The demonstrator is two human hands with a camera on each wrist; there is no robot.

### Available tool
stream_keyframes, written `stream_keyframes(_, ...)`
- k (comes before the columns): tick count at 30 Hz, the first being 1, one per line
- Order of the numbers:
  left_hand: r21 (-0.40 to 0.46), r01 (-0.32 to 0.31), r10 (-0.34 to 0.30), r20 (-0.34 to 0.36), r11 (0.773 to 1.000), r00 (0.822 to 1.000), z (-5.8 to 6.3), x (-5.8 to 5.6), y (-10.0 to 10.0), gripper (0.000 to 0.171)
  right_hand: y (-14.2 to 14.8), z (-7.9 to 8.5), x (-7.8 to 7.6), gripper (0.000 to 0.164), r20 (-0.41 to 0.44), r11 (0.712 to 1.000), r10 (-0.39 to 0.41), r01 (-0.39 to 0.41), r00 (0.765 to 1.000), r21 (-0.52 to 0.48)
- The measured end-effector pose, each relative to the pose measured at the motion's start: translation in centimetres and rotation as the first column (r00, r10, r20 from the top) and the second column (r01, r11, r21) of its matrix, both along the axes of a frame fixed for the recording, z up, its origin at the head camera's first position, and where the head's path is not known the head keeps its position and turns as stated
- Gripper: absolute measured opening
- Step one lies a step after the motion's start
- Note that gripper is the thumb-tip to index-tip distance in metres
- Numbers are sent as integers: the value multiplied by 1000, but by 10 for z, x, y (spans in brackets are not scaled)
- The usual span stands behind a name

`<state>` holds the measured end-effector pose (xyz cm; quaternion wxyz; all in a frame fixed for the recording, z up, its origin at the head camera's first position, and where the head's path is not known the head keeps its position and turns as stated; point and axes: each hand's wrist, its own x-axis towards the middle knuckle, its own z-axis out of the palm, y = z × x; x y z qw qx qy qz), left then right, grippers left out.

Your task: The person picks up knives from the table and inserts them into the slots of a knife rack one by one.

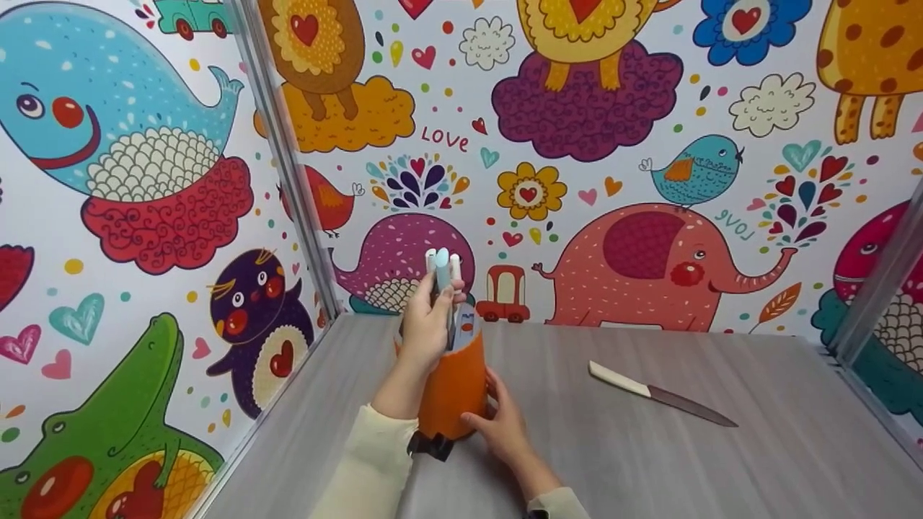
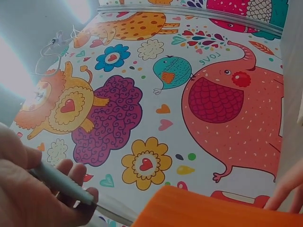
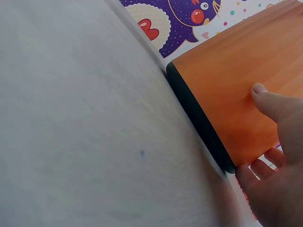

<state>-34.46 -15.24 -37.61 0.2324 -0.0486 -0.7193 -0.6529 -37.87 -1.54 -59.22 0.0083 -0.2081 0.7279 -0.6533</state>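
Observation:
An orange knife holder (image 1: pixel 454 393) with a dark base stands on the table, tilted slightly. My left hand (image 1: pixel 425 321) is above its mouth and grips a grey-blue handle (image 2: pixel 64 182). A thin metal blade (image 2: pixel 113 213) runs from that handle towards the holder, its lower part hidden. White handles (image 1: pixel 455 267) show beside the grey-blue one; whether the hand touches them I cannot tell. Low on the holder's right side, my right hand (image 1: pixel 505 422) holds it, thumb on the front and fingers round the far side, as the right wrist view also shows.
A knife (image 1: pixel 663 394) with a cream handle and a dark blade lies on the grey wood-look table (image 1: pixel 577 468), right of the holder. Printed cartoon panels (image 1: pixel 620 173) wall the table at the back and sides, with metal corner posts (image 1: pixel 288 158).

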Motion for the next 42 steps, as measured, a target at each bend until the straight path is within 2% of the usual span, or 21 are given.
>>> stream_keyframes(6,27,11,-11,1,1000,1000,-7,-1,-1,45,-1,0,0,91,-16,1000,-5,5,1000,-19)
stream_keyframes(13,15,5,-5,2,1000,1000,-15,-2,-2,45,-6,0,0,92,-34,1000,-2,2,999,-18)
stream_keyframes(22,17,13,-13,41,1000,999,-27,-3,-3,49,-6,-3,-2,93,-46,1000,4,-5,999,-9)
stream_keyframes(25,20,15,-15,45,1000,999,-31,-4,-3,46,-5,-3,-2,93,-51,1000,0,0,999,-6)
stream_keyframes(33,9,6,-7,44,1000,999,-32,-7,1,41,-1,-3,-3,93,-33,1000,-2,2,999,0)
stream_keyframes(35,0,-11,11,26,1000,1000,-32,-8,2,41,0,-2,-4,94,-23,1000,0,0,1000,0)
stream_keyframes(38,7,-78,78,-5,997,997,-34,-8,5,39,0,-2,-3,94,-17,1000,2,-2,1000,-1)
stream_keyframes(42,86,-198,204,-57,976,977,-40,-4,6,33,0,-3,-2,94,-24,1000,-3,3,1000,0)
